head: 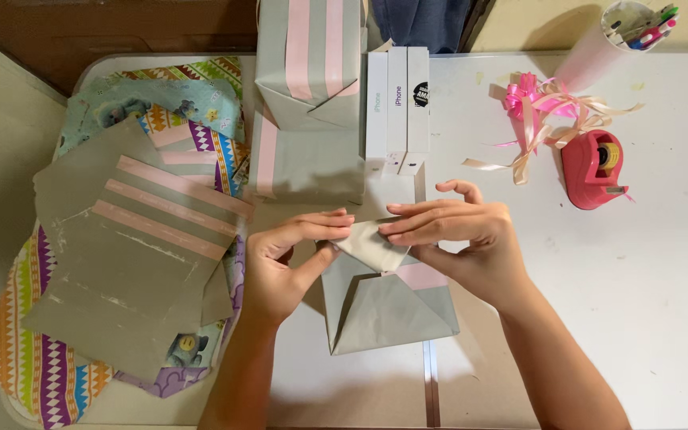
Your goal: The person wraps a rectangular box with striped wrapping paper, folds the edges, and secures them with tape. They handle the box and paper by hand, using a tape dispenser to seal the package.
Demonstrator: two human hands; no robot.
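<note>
Your left hand (280, 263) and right hand (463, 239) pinching end flap of grey-wrapped box (384, 306); side folds done, untaped; tape dispenser (592, 169) untouched on table (662, 279).

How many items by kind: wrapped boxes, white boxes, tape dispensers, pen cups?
Wrapped boxes: 3, one under both hands, two behind
White boxes: 3
Tape dispenser: 1
Pen cup: 1
Total: 8

Both forearms enter from bottom edge, converging toward centre. Left hand (280, 259): fingers (330, 224) extended rightward, thumb pressed underneath. Right hand (467, 239): palm down, fingers extended leftward, flat, fingertips nearly meeting the left's.
</note>
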